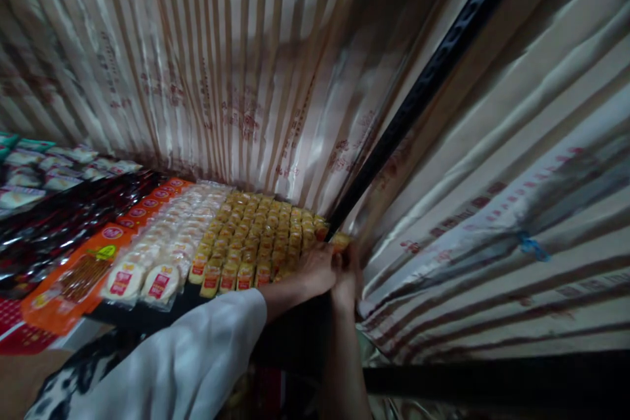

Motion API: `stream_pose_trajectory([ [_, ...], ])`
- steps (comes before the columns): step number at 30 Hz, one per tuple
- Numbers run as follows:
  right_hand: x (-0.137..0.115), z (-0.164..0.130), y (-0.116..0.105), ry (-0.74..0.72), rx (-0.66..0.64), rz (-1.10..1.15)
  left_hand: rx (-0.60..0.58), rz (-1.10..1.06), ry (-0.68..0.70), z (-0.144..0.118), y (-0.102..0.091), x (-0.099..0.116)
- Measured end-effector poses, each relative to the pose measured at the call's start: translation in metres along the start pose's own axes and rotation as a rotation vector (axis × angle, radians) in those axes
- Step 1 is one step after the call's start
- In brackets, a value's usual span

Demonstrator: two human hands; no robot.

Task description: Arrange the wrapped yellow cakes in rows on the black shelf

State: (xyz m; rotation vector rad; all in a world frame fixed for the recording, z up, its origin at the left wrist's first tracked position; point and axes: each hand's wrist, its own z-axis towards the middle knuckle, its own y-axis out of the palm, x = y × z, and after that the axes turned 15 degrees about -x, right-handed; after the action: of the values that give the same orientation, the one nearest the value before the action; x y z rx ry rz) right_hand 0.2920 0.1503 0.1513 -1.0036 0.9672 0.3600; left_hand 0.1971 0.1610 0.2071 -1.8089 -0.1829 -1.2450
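Note:
Both of my hands meet at the right end of a block of small yellow wrapped cakes (246,230), beside the foot of a black metal post (394,134). My left hand (319,268), at the end of a pale sleeve, reaches over the rightmost cakes; its fingers are blurred and partly hidden. Right against it, my right hand (345,272) has curled fingers, and what they hold is too blurred to name. A yellowish piece, apparently another wrapped cake (339,241), shows just above the right hand.
Left of the cakes lie white round wrapped cakes (161,283), orange snack packs (79,279), dark shiny packets (73,226) and white-green packets (27,157). Striped plastic sheeting (221,65) hangs behind and to the right, with a blue tie (534,246).

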Motion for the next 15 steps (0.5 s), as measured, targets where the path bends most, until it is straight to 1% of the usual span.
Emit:
stream_pose_trajectory([
  [3,0.004,0.007,0.008,0.046,-0.021,-0.062,-0.007,0.23,0.043,0.013,-0.01,-0.008],
  [5,0.003,0.011,0.012,0.05,-0.041,-0.112,-0.026,0.324,0.078,0.02,-0.014,-0.013],
  [7,0.0,0.014,0.014,0.057,-0.067,-0.161,-0.04,0.384,0.097,0.025,-0.015,-0.017],
  [10,-0.003,0.02,0.015,0.102,-0.115,-0.23,-0.018,0.469,0.066,0.031,-0.014,-0.019],
  [13,-0.002,0.026,0.016,0.103,-0.22,-0.283,-0.002,0.477,0.027,0.036,-0.012,-0.019],
  [15,0.003,0.029,0.019,0.083,-0.257,-0.297,-0.025,0.46,0.021,0.039,-0.011,-0.02],
])
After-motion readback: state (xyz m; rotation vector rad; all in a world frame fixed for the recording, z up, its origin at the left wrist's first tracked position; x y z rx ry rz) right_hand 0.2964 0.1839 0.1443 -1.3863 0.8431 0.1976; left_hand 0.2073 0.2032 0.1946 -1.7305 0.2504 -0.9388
